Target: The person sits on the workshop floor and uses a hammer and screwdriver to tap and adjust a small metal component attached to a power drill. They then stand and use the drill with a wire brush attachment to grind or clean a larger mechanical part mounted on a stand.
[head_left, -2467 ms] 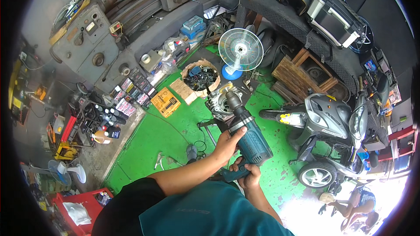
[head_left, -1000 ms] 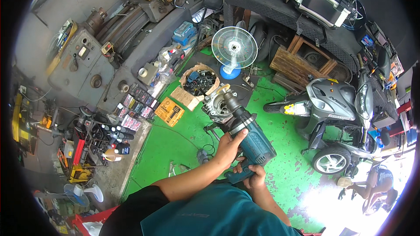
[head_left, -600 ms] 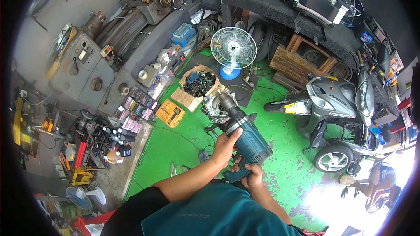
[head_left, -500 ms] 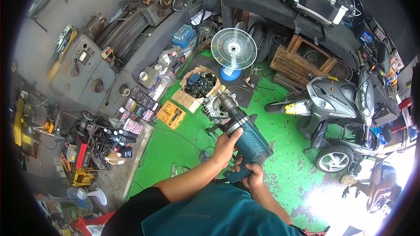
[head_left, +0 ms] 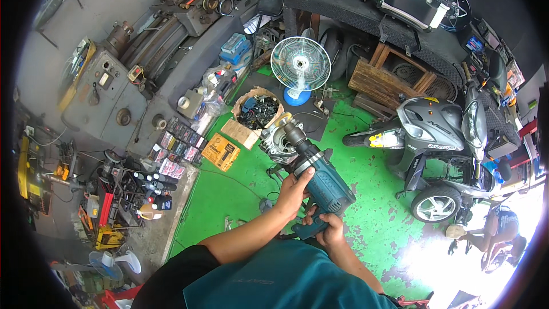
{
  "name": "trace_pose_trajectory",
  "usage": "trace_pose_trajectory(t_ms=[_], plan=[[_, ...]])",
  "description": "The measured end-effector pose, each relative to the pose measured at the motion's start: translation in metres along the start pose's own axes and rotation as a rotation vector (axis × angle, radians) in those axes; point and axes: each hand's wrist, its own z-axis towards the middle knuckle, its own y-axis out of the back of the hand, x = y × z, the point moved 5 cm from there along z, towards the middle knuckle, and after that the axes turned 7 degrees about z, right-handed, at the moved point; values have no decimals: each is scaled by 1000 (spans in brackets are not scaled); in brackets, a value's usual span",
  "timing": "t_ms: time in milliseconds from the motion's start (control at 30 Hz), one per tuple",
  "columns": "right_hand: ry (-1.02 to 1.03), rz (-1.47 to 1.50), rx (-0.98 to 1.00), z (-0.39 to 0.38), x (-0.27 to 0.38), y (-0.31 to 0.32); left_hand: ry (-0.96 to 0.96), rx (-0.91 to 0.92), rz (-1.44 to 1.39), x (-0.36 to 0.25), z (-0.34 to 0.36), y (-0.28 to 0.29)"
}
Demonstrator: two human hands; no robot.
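A teal power drill (head_left: 326,186) is held in both my hands, its dark chuck pointing away from me and a little left. My left hand (head_left: 293,195) is closed around the drill's front body, just behind the collar. On the rear handle my right hand (head_left: 327,230) is wrapped, low and close to my apron; whether a finger presses the trigger cannot be made out. A small tan round tip (head_left: 282,119) shows at the chuck's far end. It appears over or beside a silver metal engine casing (head_left: 275,141), partly hidden behind the drill; contact between them is unclear.
Beyond the casing stand a box of dark parts (head_left: 258,110) and a fan (head_left: 301,64). An orange box (head_left: 221,151) lies to the left. A grey scooter (head_left: 437,129) stands right, with another person (head_left: 503,237) crouching near it. A lathe (head_left: 108,86) lines the left wall.
The view has shifted slightly, so the surroundings sit a little farther left. The tan tip shows more plainly beyond the chuck. Both hands keep the same hold on the drill.
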Motion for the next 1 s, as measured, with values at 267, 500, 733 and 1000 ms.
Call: trace_pose_trajectory(t_ms=[267,500,733,1000], plan=[[-7,-2,36,-1,3,-8,-20,28,-36,-6,-4,1],[32,-13,81,-4,4,-7,-34,69,33,-13,-5,-11],[91,-107,51,-16,5,-17,76,112,-3,-4,-10,-9],[191,-277,45,-21,-15,-20,61,159,-107,-5,-17,8]])
